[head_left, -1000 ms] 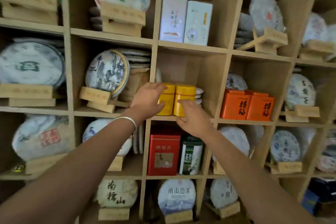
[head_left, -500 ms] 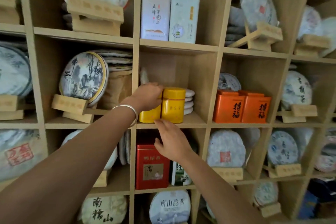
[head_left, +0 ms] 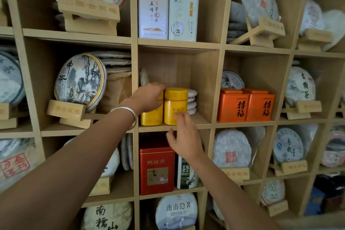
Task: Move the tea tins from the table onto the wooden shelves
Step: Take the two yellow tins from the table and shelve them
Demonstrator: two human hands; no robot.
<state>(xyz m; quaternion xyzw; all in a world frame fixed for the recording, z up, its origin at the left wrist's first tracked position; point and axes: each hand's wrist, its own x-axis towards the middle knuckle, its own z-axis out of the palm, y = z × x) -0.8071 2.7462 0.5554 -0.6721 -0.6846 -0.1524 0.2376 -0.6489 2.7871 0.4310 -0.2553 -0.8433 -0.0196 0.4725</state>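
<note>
Both yellow tea tins (head_left: 174, 106) now stand side by side on the wooden shelf (head_left: 175, 127), middle of the frame. The right hand (head_left: 183, 136) has let go, fingers loose. The left hand (head_left: 149, 97) still holds the left yellow tin (head_left: 151, 117).

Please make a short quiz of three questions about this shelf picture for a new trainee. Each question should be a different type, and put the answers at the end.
1. True or false: the two yellow tins stand side by side in one compartment of the wooden shelves.
2. Which hand covers the top of a yellow tin? A) left hand B) right hand C) neither
3. Fill in: in the compartment directly below the yellow tins stand a green-and-white tin and a ___ tin.

Key
1. True.
2. A: the left hand lies over the left yellow tin; the right hand's fingers are spread at the front of the right one.
3. Red.
</note>
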